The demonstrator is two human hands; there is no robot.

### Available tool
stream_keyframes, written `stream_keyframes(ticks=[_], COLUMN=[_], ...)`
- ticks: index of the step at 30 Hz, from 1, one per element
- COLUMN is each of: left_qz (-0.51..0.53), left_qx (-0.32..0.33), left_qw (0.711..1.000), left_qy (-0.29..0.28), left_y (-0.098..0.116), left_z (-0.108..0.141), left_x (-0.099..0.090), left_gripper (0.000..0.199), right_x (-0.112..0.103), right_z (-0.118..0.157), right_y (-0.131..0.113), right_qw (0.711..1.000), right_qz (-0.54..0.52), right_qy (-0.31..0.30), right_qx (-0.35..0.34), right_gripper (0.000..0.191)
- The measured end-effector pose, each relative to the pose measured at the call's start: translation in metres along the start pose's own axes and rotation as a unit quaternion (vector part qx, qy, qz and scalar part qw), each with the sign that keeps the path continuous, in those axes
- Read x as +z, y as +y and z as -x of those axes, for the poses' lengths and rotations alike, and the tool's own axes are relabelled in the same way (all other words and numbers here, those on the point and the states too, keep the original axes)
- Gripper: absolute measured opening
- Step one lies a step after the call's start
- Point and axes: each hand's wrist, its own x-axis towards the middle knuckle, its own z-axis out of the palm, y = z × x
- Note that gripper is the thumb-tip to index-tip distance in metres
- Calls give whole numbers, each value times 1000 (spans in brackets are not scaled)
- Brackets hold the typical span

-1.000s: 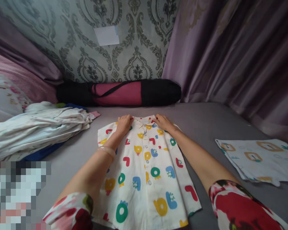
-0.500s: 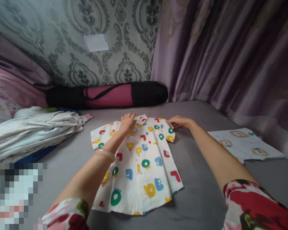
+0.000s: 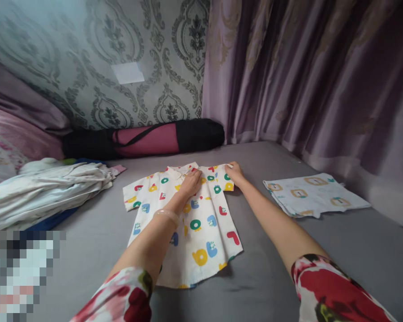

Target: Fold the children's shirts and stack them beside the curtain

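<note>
A small white shirt (image 3: 201, 223) printed with red, green, blue and yellow shapes lies spread on the grey sheet, its collar at the far end. My left hand (image 3: 191, 182) rests on the shirt's upper front, just below the collar, with its fingers close together; whether they pinch any cloth is hidden. At the right sleeve, my right hand (image 3: 235, 172) has its fingers and thumb closed on the sleeve's outer edge.
Crumpled white clothes (image 3: 70, 179) lie on the left over dark blue cloth. A folded printed cloth (image 3: 315, 194) is on the right. A black and maroon long bag (image 3: 147, 139) lies along the wall, beside purple curtains (image 3: 272, 67).
My left hand has moved right across the shirt, from beside the collar to its upper middle. My right hand now grips the sleeve edge more closely. The whole view has shifted a little.
</note>
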Motion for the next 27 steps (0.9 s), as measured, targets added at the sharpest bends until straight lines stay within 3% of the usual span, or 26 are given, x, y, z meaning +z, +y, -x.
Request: stream_keyframes(ticks=[3,6,8,11,16,18,22,27], left_qz=[0,-15,-31,-52,-64,-67,-109,-143], left_qx=[-23,-47,-55,-56,-47,-38,-28,-8], left_qw=[1000,998,996,993,993,995,993,986], left_qy=[-11,-37,-59,-85,-86,-70,-30,-81], left_y=[4,10,13,16,17,19,25,38], left_z=[0,1,1,2,4,5,7,7], left_x=[-3,-7,-8,-10,-12,-12,-14,-20], left_gripper=[39,44,47,51,52,49,38,34], right_x=[-2,-9,-13,-11,-14,-23,-45,-63], right_z=[6,7,6,3,1,9,53,138], right_y=[3,7,10,14,19,22,32,37], right_qw=[991,947,922,919,964,976,976,958], right_qz=[106,271,333,352,248,202,212,260], right_qy=[11,-21,-40,-35,53,60,-17,-112], right_qx=[-76,-173,-194,-176,-83,-47,-37,-48], right_gripper=[24,30,30,29,35,37,31,34])
